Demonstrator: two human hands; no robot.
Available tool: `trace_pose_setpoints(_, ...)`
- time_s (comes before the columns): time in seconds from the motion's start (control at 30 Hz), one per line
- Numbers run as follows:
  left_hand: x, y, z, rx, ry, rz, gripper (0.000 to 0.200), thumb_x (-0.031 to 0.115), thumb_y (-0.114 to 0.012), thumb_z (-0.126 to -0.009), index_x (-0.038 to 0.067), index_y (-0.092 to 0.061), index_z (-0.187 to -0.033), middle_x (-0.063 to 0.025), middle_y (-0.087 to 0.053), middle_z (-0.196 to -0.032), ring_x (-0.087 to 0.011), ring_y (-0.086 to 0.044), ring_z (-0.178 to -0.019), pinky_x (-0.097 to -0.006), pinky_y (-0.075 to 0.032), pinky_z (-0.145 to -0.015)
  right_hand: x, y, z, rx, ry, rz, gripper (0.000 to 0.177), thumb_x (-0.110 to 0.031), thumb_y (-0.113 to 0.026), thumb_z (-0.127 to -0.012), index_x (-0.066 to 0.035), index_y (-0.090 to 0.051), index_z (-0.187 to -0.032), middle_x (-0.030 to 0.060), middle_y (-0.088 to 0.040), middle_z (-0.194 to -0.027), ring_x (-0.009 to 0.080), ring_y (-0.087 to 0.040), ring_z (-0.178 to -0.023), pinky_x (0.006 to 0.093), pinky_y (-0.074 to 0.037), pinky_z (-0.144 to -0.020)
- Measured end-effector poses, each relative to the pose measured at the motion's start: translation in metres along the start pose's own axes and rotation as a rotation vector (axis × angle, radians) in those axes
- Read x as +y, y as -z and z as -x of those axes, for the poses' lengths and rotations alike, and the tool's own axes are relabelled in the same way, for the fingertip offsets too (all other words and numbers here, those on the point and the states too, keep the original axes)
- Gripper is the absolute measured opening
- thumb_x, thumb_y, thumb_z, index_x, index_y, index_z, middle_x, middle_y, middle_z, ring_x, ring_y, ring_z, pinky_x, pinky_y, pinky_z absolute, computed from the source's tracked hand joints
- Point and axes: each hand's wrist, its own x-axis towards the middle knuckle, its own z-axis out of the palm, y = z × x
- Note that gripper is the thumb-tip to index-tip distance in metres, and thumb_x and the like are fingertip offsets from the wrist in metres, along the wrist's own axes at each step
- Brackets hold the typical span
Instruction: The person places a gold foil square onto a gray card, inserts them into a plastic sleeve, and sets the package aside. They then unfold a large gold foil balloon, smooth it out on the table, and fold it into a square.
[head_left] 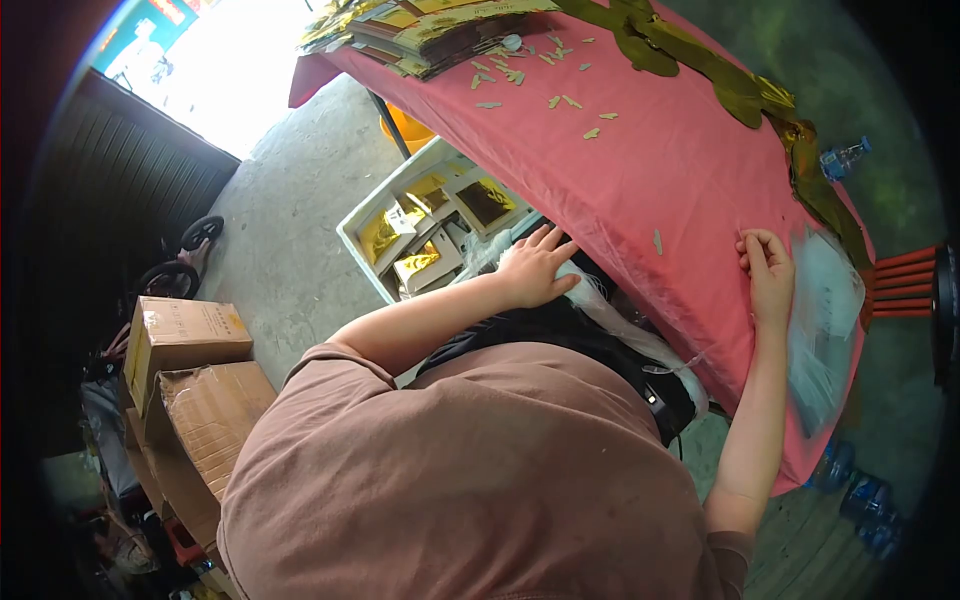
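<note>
My left hand (pixel 537 268) is open, fingers spread, over the lap beside the table's near edge. Under and beside it lies whitish, stringy clear plastic (pixel 592 298) that runs down along my lap. My right hand (pixel 769 275) is closed in a pinch above the pink tablecloth (pixel 690 215); whatever its fingertips hold, if anything, is too small to make out. Just right of that hand lies a pile of clear plastic bags (pixel 825 315). One small pale flat piece (pixel 658 242) rests on the cloth between the two hands.
More pale pieces (pixel 515 76) are scattered near stacked printed packs (pixel 425 35) at the far end. Gold foil strips (pixel 735 90) line the far edge. A white crate (pixel 365 255) with gold-faced packs stands left of the table. Cardboard boxes (pixel 215 410) and a water bottle (pixel 845 158) are farther off.
</note>
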Motion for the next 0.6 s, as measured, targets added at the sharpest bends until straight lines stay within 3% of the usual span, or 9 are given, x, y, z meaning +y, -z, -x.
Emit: trace_pose_setpoints(0.6,-0.0031,-0.0074,-0.0021,0.106,-0.061,-0.022,0.054,0.037,-0.054,-0.083,0.012,-0.043,-0.129,-0.0176,-0.034,-0.138,-0.0367,-0.031,-0.128,-0.0501,-0.033,-0.098,0.0002,0.0018,0.0005,-0.009,0.013,0.030,0.012,-0.008,-0.054,-0.090,-0.003,-0.062,-0.096,0.0005,-0.060,-0.082,0.0035,-0.048,-0.067,0.0161,-0.039,-0.062)
